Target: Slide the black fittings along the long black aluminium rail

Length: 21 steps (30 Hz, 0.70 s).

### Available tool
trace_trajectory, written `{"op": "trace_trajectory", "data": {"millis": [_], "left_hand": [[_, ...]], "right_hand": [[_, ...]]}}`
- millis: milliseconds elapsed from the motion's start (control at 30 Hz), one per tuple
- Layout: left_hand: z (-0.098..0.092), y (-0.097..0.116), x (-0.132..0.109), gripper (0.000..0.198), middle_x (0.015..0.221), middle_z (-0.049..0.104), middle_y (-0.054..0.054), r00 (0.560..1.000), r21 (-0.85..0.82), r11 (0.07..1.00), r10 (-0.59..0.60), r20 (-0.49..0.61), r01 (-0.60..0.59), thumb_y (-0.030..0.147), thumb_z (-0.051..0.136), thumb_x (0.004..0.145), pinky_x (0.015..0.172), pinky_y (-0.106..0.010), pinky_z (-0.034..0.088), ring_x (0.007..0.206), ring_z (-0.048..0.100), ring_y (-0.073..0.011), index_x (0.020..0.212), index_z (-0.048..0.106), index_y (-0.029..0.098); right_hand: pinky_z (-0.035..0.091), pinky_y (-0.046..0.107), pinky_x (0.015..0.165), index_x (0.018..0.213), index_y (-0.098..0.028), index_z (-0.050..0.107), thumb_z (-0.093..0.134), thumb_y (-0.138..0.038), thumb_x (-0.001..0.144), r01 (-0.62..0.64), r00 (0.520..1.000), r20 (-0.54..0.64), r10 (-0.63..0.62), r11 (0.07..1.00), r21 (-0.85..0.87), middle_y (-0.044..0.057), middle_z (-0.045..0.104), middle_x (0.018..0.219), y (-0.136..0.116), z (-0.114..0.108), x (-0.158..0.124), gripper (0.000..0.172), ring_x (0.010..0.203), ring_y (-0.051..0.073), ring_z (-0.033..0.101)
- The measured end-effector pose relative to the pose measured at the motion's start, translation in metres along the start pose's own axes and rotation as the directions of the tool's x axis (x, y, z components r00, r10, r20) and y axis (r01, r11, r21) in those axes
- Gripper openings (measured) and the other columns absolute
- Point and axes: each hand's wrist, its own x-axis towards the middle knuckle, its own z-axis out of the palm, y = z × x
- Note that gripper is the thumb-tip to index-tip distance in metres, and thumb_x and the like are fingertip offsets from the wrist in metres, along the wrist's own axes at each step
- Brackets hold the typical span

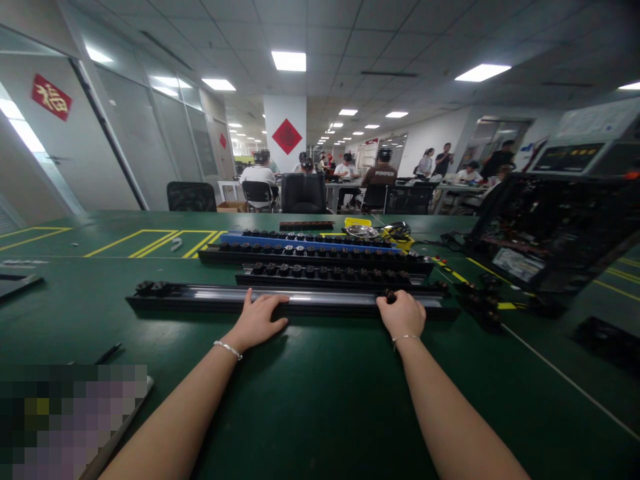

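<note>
Rail [330, 300] partly covered: left hand [259, 321] spread, right hand [405, 315] in a pinch around mostly hidden dark part [390, 294]

A glossy metallic strip [333, 299] lines the nearest rail [325, 313].

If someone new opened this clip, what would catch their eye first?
Probably the left hand, spread at the near edge of the closest black rail, and the right hand, pinching a small black part toward its right end. Beyond, a blue strip stands out among darker rails. Farther back, a red diamond sign hangs on a white pillar.
</note>
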Motion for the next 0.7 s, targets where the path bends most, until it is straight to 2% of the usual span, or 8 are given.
{"op": "trace_trajectory", "data": {"millis": [467,700], "left_hand": [[-0.0011,0.0004,0.0007,0.044,0.126,0.059,-0.003,1.0,0.002,1.0,-0.015,0.016,0.015,0.041,0.053,0.079,0.11,-0.062,-0.005,0.121,0.048,-0.0258,0.121,0.049,0.03],[-0.0035,0.0023,0.0005,0.044,0.125,0.06,-0.003,1.0,0.008,1.0,-0.013,0.024,0.013,0.041,0.053,0.079,0.109,-0.063,-0.006,0.122,0.047,-0.0257,0.121,0.049,0.029]], "right_hand": [[0.03,0.036,0.092,0.086,-0.015,0.061,0.043,-0.036,0.077,-0.003,1.0,0.006,0.003,1.0,0.013,0.01,0.064,0.088,0.0007,-0.0006,0.0003,0.029,0.087,0.022,0.055],[0.034,0.036,0.082,0.09,-0.015,0.063,0.045,-0.039,0.076,0.003,1.0,0.025,-0.002,0.999,-0.039,0.012,0.065,0.089,0.0028,-0.0031,0.0015,0.034,0.089,0.026,0.054]]}}
